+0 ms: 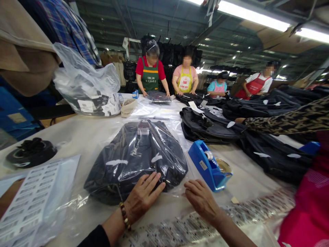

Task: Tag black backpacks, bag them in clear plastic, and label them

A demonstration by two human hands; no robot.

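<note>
A black bag (138, 151) lies on the table in front of me inside a clear plastic bag (160, 137). My left hand (145, 193), with a beaded bracelet at the wrist, rests on the near edge of the wrapped bag, its fingers stretched out. To the right of it, my right hand (202, 199) has its fingers curled together at the plastic's near right corner, which they seem to pinch. Just beyond the right hand stands a blue tape dispenser (205, 164) with a roll of tape.
Sheets of barcode labels (36, 192) and a black roll (32, 152) lie at left, below a large plastic sack of tags (87, 89). More black bags (210, 125) cover the right side. A patterned sleeve (290, 115) reaches in there. Several co-workers (151, 73) stand across the table.
</note>
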